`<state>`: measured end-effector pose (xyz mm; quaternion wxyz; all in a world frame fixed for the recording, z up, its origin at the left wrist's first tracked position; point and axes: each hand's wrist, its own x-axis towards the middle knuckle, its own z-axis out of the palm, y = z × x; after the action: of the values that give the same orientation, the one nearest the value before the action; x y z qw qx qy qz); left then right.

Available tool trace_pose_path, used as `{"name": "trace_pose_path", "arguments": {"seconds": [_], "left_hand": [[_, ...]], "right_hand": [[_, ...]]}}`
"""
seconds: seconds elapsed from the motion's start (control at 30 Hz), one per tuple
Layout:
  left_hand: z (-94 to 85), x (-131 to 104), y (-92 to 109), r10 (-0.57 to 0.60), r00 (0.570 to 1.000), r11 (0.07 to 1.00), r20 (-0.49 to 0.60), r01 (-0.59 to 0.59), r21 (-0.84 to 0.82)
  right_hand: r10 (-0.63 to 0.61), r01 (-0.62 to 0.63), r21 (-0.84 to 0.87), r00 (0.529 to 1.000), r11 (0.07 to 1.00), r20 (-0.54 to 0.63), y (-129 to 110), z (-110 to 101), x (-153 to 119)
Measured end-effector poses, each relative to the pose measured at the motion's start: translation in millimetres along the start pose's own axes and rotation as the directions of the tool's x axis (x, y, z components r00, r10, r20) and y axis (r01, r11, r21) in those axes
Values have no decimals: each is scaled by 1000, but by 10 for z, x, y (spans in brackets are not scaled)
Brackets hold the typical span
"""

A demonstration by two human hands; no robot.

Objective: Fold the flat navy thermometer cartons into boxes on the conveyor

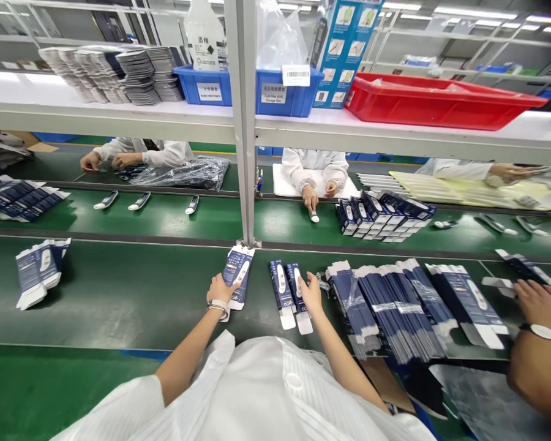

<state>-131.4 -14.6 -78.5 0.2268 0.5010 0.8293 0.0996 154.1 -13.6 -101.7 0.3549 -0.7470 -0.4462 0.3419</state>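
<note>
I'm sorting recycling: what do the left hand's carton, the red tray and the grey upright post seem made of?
Carton: probably thin printed cardboard, smooth; flat panels and pale flaps suggest it.
Red tray: likely moulded plastic, glossy, given its bright highlights.
Post: apparently satin metal, from its grey sheen; which metal is unclear.

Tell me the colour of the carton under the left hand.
The carton is mostly dark blue with white flaps, seen in the head view.
</note>
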Motion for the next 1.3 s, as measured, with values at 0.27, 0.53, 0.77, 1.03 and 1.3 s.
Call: {"name": "trace_pose_path", "arguments": {"seconds": [0.27, 0.53, 0.77, 1.03, 1.3], "left_hand": [[-35, -48, 109, -49, 994, 998, -99, 45, -44], [-326, -126, 250, 47, 999, 902, -6, -45, -429], [-563, -488, 582, 509, 809, 549, 294, -41, -835], [-573, -694, 803, 690, 704, 550, 170, -357, -755], [-676, -824, 939, 685, 699, 584, 204, -360, -727]], "right_hand": [[-60, 61, 41, 998, 997, -18, -163, -53, -86], [-123, 110, 236, 992, 965, 41, -451, -69, -346], [-364, -278, 760, 748, 588, 555, -1111, -79, -628], [-412, -88, 817, 830, 569, 376, -1374, -45, -679], [-58, 16, 724, 998, 690, 33, -1331, -17, -694]]}}
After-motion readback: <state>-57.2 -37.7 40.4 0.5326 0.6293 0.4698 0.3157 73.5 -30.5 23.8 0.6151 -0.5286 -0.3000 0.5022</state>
